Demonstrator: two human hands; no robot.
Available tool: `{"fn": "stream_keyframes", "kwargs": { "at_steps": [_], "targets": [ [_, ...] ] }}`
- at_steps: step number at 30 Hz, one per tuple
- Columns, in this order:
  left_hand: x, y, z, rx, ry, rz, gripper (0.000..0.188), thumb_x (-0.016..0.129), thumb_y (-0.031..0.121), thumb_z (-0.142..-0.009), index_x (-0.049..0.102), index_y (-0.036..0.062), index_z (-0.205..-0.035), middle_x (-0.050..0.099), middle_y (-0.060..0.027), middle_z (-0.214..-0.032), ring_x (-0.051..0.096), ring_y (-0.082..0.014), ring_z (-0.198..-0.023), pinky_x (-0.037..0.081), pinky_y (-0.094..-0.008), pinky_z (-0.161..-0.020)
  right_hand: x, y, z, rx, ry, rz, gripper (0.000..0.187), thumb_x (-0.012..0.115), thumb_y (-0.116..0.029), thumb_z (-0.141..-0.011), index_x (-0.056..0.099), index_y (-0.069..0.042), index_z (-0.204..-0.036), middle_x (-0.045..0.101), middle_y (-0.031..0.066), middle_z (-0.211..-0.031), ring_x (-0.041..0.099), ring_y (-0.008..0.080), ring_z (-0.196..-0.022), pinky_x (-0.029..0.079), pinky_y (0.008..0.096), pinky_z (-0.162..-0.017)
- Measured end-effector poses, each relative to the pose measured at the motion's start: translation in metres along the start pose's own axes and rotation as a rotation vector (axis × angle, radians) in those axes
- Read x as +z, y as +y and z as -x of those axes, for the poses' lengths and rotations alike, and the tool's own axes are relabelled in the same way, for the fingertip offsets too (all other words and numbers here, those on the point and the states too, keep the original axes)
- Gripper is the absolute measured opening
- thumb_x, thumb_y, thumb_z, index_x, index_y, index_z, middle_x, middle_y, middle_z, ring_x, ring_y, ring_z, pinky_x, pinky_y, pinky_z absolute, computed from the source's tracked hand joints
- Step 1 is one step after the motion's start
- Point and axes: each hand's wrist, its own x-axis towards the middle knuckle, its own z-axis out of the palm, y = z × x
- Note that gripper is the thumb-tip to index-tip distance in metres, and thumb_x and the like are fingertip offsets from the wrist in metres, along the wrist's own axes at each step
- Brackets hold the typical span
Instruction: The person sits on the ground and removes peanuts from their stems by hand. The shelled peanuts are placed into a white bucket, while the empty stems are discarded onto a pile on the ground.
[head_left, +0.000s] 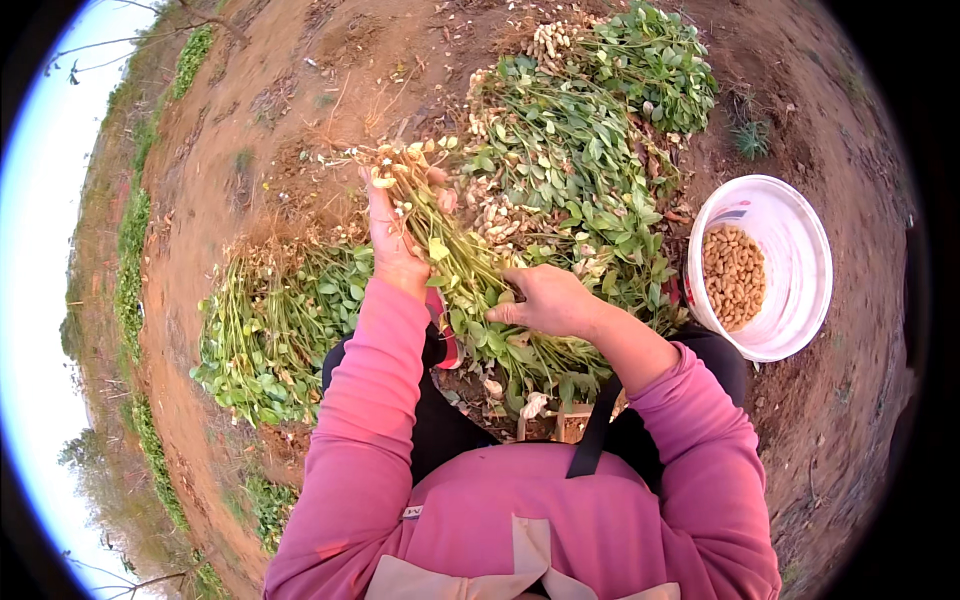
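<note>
A bundle of pulled peanut plants [445,240] slants across in front of me, its roots and pale pods at the far left end, its leafy tops toward my lap. My left hand [396,240] is closed round the bundle near the root end, with fingertips showing on the far side. Lower down, my right hand [548,300] grips the stems between thumb and fingers; its other fingertips are hidden by the plants. Just beyond the bundle lies a cluster of peanut pods [503,218] still among the foliage.
A white bucket [815,260] partly filled with picked peanuts [733,275] stands at my right. A large heap of peanut plants [565,130] spreads ahead. Another pile [270,340], mostly stems and leaves, lies to the left. Brown soil [290,120] surrounds everything.
</note>
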Motion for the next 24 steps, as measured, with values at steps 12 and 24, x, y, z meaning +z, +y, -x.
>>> {"fn": "stream_keyframes", "kwargs": {
  "at_steps": [12,24],
  "targets": [
    [0.034,-0.034,0.033,-0.065,0.158,-0.666,0.039,0.066,0.015,-0.088,0.051,0.0065,-0.122,0.06,0.0001,-0.105,0.055,-0.0097,-0.093,0.044,-0.0269,-0.086,-0.017,-0.01,-0.02,0.072,0.144,-0.137,0.049,0.063,-0.042,-0.086,0.06,0.003,-0.103,0.062,0.0222,-0.075,0.063,0.0342,-0.072,0.049,0.0403,-0.068],
    [-0.02,0.239,0.15,0.706,0.944,-2.467,0.051,0.062,0.019,-0.086,0.043,0.0045,-0.132,0.057,-0.0164,-0.115,0.057,-0.0348,-0.102,0.045,-0.0417,-0.086,-0.024,0.004,-0.022,-0.024,0.235,-0.059,0.033,0.061,-0.029,-0.088,0.061,-0.003,-0.107,0.065,0.0185,-0.077,0.063,0.0331,-0.072,0.047,0.0402,-0.067]
  ]
}}
